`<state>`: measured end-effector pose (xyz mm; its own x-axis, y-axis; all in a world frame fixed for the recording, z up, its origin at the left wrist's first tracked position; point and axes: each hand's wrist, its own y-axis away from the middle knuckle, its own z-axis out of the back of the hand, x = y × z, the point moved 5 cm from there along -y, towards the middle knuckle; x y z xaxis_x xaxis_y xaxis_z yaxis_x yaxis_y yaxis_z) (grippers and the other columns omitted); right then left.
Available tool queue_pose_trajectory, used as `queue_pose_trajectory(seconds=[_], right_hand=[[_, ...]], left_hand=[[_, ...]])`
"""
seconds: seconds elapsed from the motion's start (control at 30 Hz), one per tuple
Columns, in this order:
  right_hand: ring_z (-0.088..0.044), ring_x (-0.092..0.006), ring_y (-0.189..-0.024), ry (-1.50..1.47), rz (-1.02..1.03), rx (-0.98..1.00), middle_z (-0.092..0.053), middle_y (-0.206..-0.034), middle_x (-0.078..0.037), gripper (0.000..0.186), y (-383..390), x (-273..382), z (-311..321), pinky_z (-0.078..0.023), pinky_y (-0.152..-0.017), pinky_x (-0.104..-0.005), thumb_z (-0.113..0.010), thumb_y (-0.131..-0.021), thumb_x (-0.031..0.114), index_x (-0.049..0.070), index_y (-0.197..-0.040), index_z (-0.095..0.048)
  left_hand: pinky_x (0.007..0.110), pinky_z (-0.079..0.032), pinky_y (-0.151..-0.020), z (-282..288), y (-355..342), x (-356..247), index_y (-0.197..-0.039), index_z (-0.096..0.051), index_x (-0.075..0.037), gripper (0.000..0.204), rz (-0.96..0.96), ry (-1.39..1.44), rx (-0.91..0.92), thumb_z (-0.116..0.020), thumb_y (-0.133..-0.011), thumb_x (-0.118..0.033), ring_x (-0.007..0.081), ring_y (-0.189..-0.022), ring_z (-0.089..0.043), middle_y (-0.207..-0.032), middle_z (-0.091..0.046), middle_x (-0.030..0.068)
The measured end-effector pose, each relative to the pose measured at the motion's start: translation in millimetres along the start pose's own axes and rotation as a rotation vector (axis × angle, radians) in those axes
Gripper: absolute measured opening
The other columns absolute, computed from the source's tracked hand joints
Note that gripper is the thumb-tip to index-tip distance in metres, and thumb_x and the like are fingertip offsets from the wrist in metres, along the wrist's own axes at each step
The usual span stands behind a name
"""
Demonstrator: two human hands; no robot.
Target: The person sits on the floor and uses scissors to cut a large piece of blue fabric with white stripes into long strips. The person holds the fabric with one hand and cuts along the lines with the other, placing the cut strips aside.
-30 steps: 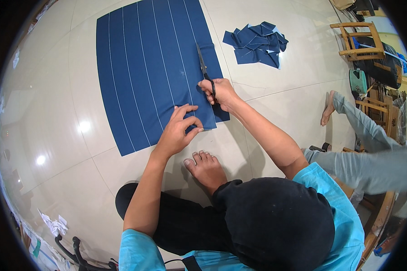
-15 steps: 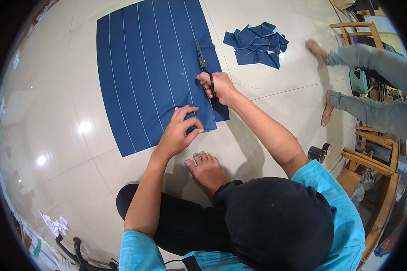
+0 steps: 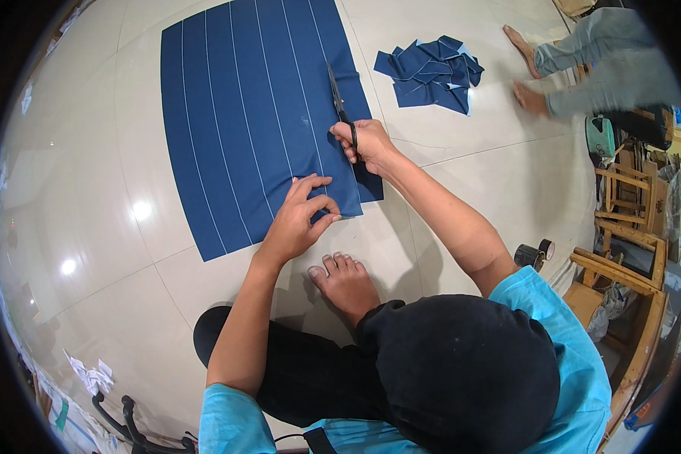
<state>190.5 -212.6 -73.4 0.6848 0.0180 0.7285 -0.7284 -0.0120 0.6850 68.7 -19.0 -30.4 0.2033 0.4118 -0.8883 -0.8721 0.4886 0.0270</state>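
Observation:
A large dark blue cloth (image 3: 234, 136) with several pale parallel lines lies on the tiled floor before my bare foot (image 3: 342, 287). My left hand (image 3: 299, 216) pinches it at the near edge, where it is rumpled, with curled thumb and index finger. My right hand (image 3: 367, 144) grips black-handled scissors (image 3: 338, 101), whose blades point away from me along the cloth's right part, near a line. Beside the cloth's right side sits a heap of blue cut pieces (image 3: 427, 72), some showing light blue.
A co-worker's grey-trousered legs and bare feet (image 3: 605, 53) are at upper right. Black rolls (image 3: 530, 257), wooden frames (image 3: 628, 242) and a teal object (image 3: 599, 136) line the right side. White scraps (image 3: 91, 371) and a black chair base (image 3: 132, 424) lie at lower left.
My right hand and scissors have shifted slightly away from me along the cloth; my left hand stays put. The co-worker's legs have moved from lower right to upper right, uncovering wooden frames.

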Motion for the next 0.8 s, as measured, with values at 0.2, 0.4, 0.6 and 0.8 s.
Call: queue_pose_trajectory(seconds=[0.2, 0.4, 0.6, 0.8], right_hand=[[-0.055, -0.0114, -0.054, 0.024, 0.003, -0.001, -0.061, -0.070, -0.003, 0.026, -3, -3, 3, -0.042, -0.047, -0.0288, -0.086, -0.089, 0.021, 0.003, -0.084, -0.068], [-0.054, -0.0117, -0.053, 0.010, -0.025, -0.007, -0.061, -0.071, -0.003, 0.031, 1, 7, -4, -0.041, -0.047, -0.0291, -0.088, -0.089, 0.025, 0.003, -0.083, -0.068], [-0.053, -0.0118, -0.054, -0.008, -0.009, -0.021, -0.062, -0.073, -0.004, 0.033, -10, 14, -4, -0.041, -0.048, -0.0296, -0.089, -0.089, 0.028, 0.003, -0.084, -0.069], [-0.053, -0.0121, -0.055, -0.031, -0.016, -0.025, -0.061, -0.073, -0.003, 0.032, -17, 13, -3, -0.042, -0.049, -0.0296, -0.090, -0.088, 0.027, 0.003, -0.085, -0.069]], left_hand=[[0.065, -0.025, -0.135, -2, -2, 1, -0.103, -0.078, -0.007, 0.013, 0.019, 0.032, 0.018, -0.083, -0.098, -0.018, 0.0417, -0.153, -0.051, -0.156, -0.061, 0.0186], [0.065, -0.024, -0.135, 0, 0, 2, -0.103, -0.078, -0.007, 0.013, 0.031, 0.034, 0.020, -0.082, -0.098, -0.018, 0.0415, -0.154, -0.050, -0.156, -0.061, 0.0182], [0.065, -0.024, -0.136, -1, -1, 1, -0.103, -0.078, -0.007, 0.012, 0.023, 0.034, 0.026, -0.083, -0.098, -0.017, 0.0416, -0.154, -0.050, -0.156, -0.061, 0.0181], [0.065, -0.024, -0.136, -1, -1, 0, -0.103, -0.078, -0.007, 0.012, 0.021, 0.039, 0.021, -0.083, -0.098, -0.018, 0.0419, -0.154, -0.049, -0.156, -0.061, 0.0185]])
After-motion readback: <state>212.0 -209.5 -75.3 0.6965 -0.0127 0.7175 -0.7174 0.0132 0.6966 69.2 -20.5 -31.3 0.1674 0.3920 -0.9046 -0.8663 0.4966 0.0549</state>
